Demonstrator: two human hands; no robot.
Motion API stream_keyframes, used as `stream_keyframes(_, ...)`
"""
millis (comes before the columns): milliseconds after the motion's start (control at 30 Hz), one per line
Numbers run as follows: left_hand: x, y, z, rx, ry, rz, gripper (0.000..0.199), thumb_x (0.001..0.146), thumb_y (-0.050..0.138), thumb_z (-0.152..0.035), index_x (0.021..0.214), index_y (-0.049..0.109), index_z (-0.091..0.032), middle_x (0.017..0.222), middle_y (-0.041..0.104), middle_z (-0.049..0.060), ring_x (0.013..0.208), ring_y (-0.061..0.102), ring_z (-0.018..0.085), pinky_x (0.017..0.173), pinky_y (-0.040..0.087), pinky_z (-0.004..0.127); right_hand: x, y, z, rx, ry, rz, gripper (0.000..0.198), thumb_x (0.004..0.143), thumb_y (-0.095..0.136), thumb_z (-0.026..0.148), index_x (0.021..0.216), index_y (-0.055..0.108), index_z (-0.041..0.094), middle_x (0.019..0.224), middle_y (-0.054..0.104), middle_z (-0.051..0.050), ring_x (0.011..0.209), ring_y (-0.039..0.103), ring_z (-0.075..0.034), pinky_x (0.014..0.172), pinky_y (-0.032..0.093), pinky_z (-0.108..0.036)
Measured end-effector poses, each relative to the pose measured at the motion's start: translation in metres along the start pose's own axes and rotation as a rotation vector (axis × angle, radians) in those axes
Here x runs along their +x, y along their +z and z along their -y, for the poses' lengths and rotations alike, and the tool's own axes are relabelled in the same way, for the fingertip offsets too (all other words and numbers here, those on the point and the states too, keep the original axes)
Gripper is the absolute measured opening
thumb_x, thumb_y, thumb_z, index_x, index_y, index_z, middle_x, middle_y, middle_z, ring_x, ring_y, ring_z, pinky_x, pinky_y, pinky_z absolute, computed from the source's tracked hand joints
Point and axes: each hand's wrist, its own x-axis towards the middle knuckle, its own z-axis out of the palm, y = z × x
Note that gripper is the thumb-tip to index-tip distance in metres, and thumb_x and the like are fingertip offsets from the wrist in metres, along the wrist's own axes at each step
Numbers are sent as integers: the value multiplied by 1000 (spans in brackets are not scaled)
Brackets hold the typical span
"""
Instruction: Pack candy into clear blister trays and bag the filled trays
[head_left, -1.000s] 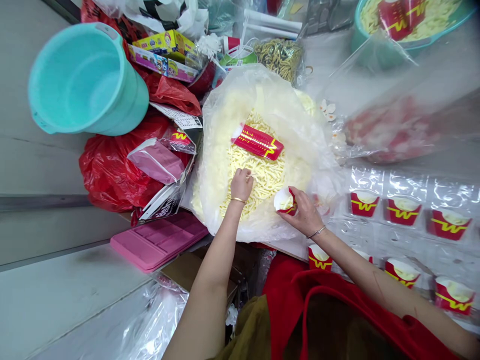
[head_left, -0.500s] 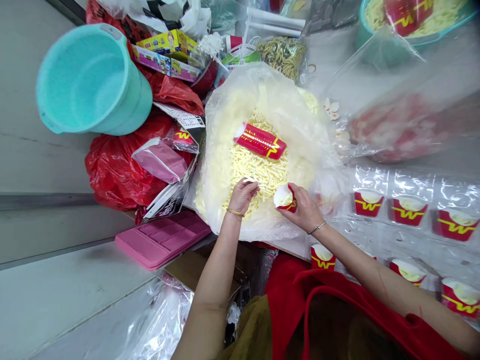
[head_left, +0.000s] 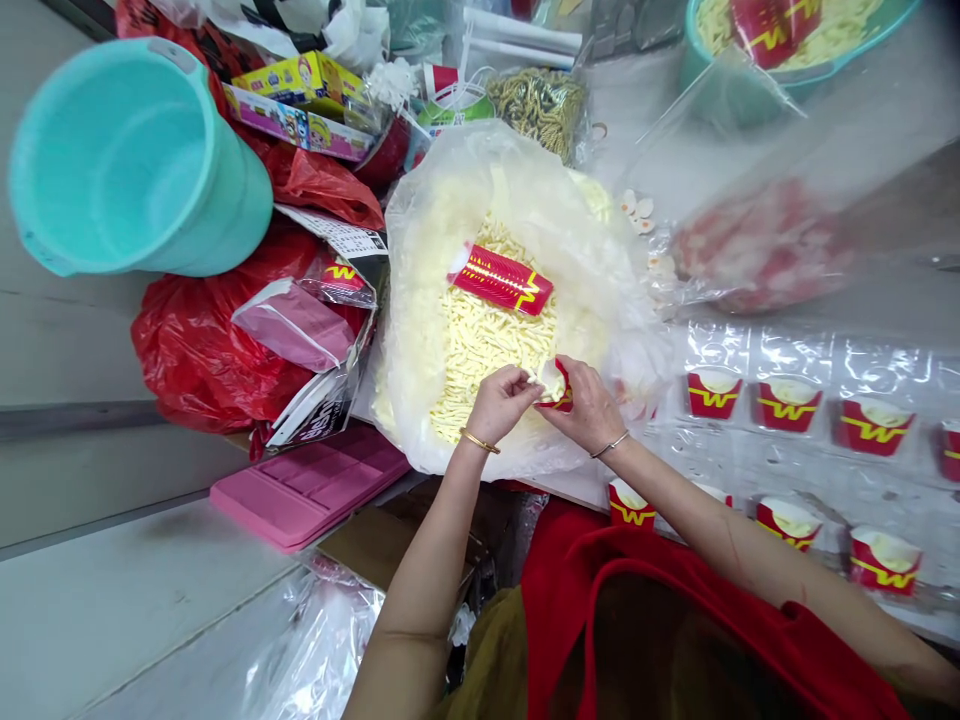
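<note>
My right hand [head_left: 587, 407] is closed around a small red-and-white fry box [head_left: 556, 388] marked with a yellow W. Pinched in the fingers of my left hand [head_left: 501, 402] are pale fry-like sticks [head_left: 533, 379], held right at the box's mouth. Beneath both hands spreads a heap of pale yellow sticks [head_left: 491, 340] inside a large translucent plastic bag [head_left: 600, 270] with its sides folded down. A nested stack of red fry boxes [head_left: 501, 278] lies on the heap. What is inside the held box is partly hidden by my fingers.
Filled fry boxes [head_left: 787, 404] lie in rows on clear plastic packaging at right. A turquoise bucket [head_left: 142, 170] stands at left above red bags [head_left: 217, 350] and a pink tray [head_left: 307, 485]. Another turquoise tub [head_left: 832, 72] holds sticks at top right, near a clear bag of pinkish pieces [head_left: 765, 245].
My left hand has moved right from above the heap, bringing its sticks to the mouth of the fry box. The whole view has shifted slightly, with things appearing farther left.
</note>
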Motion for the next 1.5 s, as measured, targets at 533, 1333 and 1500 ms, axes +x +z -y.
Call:
stream_keyframes(533, -9, 1, -20, 491, 209, -38, 2, 80, 59, -20, 82, 59, -20, 75, 53, 1, 71, 49, 14, 69, 38, 27, 0, 1, 1, 9, -80, -13, 67, 80, 61, 38, 135, 29, 17, 123, 50, -16, 115, 46, -31, 95, 43, -49)
stream_keyframes(1333, -20, 16, -25, 459, 326, -253, 9, 87, 54, -26, 87, 59, -19, 85, 57, 2, 77, 54, 12, 72, 45, 26, -7, 4, 5, 99, -8, 9, 70, 75, 66, 35, 133, 33, 15, 120, 51, -15, 111, 49, -28, 94, 45, -45)
stream_keyframes(1500, -24, 0, -23, 552, 351, -450, 28, 87, 54, -34, 111, 57, -18, 106, 59, 9, 97, 55, 18, 82, 43, 32, -7, 2, 3, 109, 17, -38, 73, 74, 68, 41, 133, 33, 16, 124, 50, -15, 113, 48, -28, 97, 43, -45)
